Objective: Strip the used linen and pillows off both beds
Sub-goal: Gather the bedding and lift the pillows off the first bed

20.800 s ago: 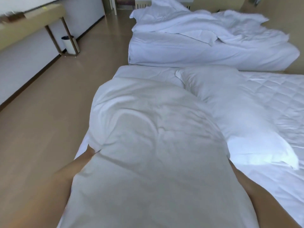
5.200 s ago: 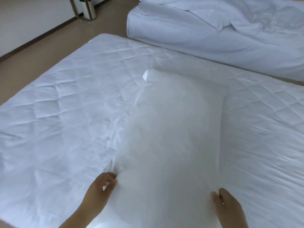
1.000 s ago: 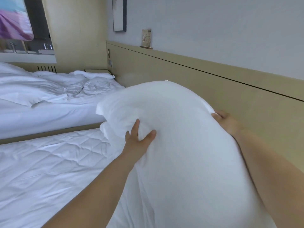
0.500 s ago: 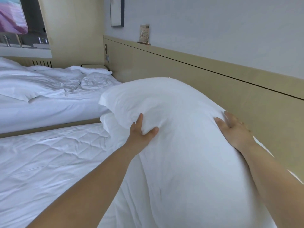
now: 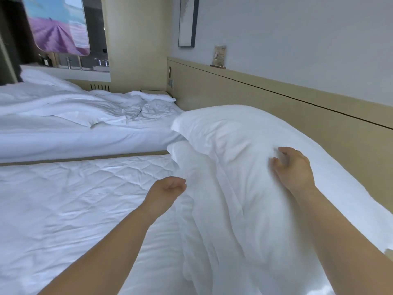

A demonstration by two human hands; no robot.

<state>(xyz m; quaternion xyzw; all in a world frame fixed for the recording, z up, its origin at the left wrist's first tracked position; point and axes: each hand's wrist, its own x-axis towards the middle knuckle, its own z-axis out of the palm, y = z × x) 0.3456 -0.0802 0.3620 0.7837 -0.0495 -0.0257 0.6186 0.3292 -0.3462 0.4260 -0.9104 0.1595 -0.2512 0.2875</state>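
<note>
A big white pillow (image 5: 229,133) lies at the head of the near bed (image 5: 74,201), against the wooden headboard (image 5: 276,107). Under its left end shows the edge of a second white pillow (image 5: 177,151). My right hand (image 5: 294,170) rests on top of the upper pillow, fingers bent, fingertips on the fabric. My left hand (image 5: 168,189) hangs just left of the pillows with loosely curled fingers and holds nothing. The near bed shows only a quilted mattress cover. The far bed (image 5: 63,135) carries a crumpled white duvet and sheets (image 5: 89,109).
A narrow gap with a wooden strip (image 5: 85,159) separates the two beds. The headboard ledge holds a small card stand (image 5: 219,56); a framed picture (image 5: 187,22) hangs above. Behind the far bed is a window sill (image 5: 63,71) with small items.
The pillow has come down onto the head of the bed. My left hand has let go of it and pulled back to the left. My right hand has slid onto its top.
</note>
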